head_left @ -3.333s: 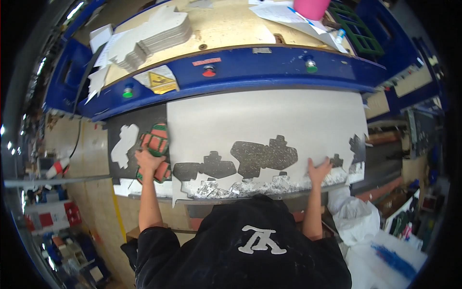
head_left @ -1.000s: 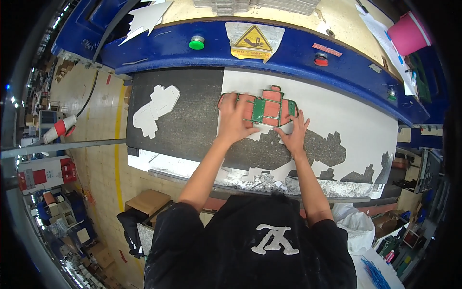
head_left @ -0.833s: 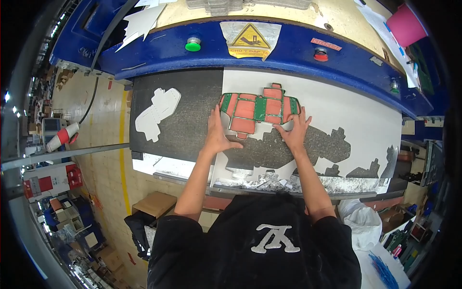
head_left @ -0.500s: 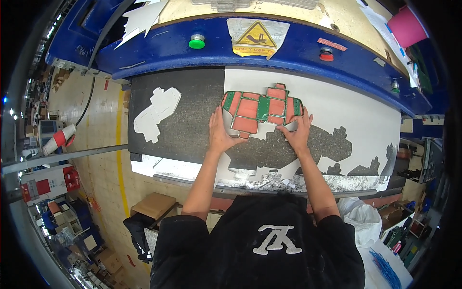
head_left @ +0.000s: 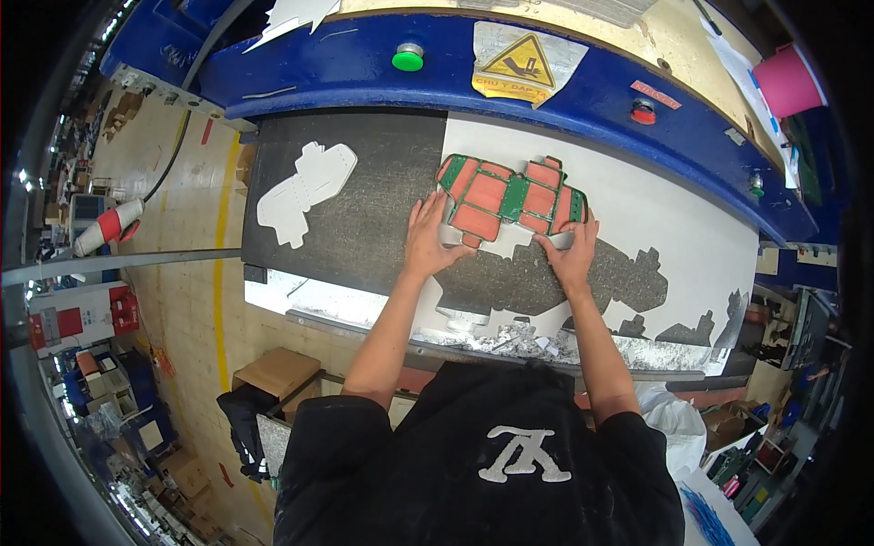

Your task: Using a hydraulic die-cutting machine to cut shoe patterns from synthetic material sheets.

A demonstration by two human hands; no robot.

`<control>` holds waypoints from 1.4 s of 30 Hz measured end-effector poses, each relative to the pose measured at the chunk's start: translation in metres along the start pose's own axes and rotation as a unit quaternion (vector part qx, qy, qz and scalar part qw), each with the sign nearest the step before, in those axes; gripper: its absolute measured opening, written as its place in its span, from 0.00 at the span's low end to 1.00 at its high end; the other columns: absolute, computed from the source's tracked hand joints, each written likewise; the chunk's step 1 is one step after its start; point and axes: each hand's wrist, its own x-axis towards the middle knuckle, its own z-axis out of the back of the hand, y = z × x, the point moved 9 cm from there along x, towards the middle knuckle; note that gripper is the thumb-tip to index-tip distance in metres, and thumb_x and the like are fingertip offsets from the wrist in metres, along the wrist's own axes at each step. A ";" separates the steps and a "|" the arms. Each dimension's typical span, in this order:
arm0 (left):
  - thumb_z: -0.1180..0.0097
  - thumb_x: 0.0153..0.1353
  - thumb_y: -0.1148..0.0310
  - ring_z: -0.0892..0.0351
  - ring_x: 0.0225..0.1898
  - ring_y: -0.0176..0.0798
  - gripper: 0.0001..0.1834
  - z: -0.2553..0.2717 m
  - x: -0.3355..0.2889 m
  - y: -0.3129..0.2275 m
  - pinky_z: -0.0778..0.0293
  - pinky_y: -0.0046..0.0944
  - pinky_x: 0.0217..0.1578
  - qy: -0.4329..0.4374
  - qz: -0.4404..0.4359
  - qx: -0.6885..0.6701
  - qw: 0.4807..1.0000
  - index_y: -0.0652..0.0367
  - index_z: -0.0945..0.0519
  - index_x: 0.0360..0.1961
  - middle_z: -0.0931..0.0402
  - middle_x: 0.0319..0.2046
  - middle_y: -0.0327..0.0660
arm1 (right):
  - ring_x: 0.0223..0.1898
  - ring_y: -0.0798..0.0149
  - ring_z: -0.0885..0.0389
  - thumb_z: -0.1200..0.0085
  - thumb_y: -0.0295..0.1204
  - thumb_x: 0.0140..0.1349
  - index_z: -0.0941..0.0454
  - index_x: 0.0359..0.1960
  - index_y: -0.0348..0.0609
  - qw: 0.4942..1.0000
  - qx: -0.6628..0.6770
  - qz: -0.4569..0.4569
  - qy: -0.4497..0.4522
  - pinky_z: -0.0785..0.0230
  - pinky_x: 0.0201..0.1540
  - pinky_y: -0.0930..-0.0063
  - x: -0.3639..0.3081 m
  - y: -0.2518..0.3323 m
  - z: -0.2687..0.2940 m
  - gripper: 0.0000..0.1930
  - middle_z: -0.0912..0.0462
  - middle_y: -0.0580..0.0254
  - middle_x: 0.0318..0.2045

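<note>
A steel-edged cutting die (head_left: pixel 481 193) with red foam pads and green strips lies on a white sheet (head_left: pixel 674 214). My left hand (head_left: pixel 426 244) grips its left side, fingers along the edge and thumb by the lower tab. At its lower right end my right hand (head_left: pixel 574 259) holds the edge between thumb and fingers. Below the die, openings cut in the sheet show the dark board (head_left: pixel 382 218) under it. A white cut-out piece (head_left: pixel 308 189) of similar outline rests on the board to the left.
Beyond the board runs a blue machine beam (head_left: pixel 355 68) with a green button (head_left: pixel 408 57), a red button (head_left: pixel 643 112) and a yellow warning label (head_left: pixel 517 65). White scraps (head_left: pixel 546 344) lie along the near edge. A pink container (head_left: pixel 785 82) stands far right, a cardboard box (head_left: pixel 278 371) lower left.
The view has turned and shifted slightly. The die sits a little farther up the sheet, away from the cut openings, with both hands still on it.
</note>
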 end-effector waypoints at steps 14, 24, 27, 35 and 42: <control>0.26 0.59 0.72 0.23 0.65 0.60 0.34 0.011 -0.009 0.037 0.29 0.54 0.67 -0.204 0.125 -0.114 0.964 0.59 0.23 0.68 0.19 0.61 0.55 | 0.67 0.38 0.21 0.15 0.34 0.46 0.21 0.49 0.45 0.994 0.086 -0.017 0.070 0.27 0.68 0.49 -0.047 -0.002 0.015 0.31 0.20 0.40 0.66; 0.12 0.27 0.38 0.47 0.82 0.66 0.75 0.000 -0.014 -0.027 0.53 0.65 0.81 0.042 -0.028 -0.031 0.998 0.59 0.33 0.78 0.30 0.73 0.59 | 0.72 0.47 0.24 0.17 0.39 0.47 0.37 0.79 0.42 0.976 0.091 0.042 0.194 0.62 0.83 0.32 -0.002 0.043 -0.049 0.57 0.25 0.43 0.73; 0.11 0.28 0.41 0.46 0.81 0.67 0.75 0.000 -0.019 -0.022 0.52 0.65 0.81 0.023 0.005 -0.038 0.999 0.59 0.35 0.79 0.33 0.75 0.62 | 0.71 0.47 0.23 0.18 0.40 0.49 0.37 0.79 0.40 0.976 0.118 0.030 0.181 0.61 0.83 0.31 0.003 0.043 -0.056 0.56 0.23 0.46 0.71; 0.14 0.44 0.51 0.36 0.77 0.66 0.65 -0.004 -0.021 0.011 0.41 0.58 0.79 -0.044 0.021 -0.080 0.996 0.66 0.38 0.78 0.35 0.75 0.64 | 0.70 0.46 0.21 0.20 0.37 0.53 0.38 0.79 0.42 0.975 0.099 0.017 0.197 0.61 0.83 0.34 0.025 0.056 -0.084 0.53 0.21 0.46 0.70; 0.19 0.50 0.53 0.39 0.79 0.66 0.64 -0.009 -0.015 0.007 0.42 0.57 0.79 -0.004 0.025 -0.035 0.999 0.68 0.44 0.81 0.37 0.76 0.65 | 0.72 0.48 0.25 0.19 0.40 0.51 0.35 0.75 0.43 0.980 0.077 0.045 0.175 0.58 0.83 0.39 0.031 0.046 -0.085 0.51 0.22 0.49 0.69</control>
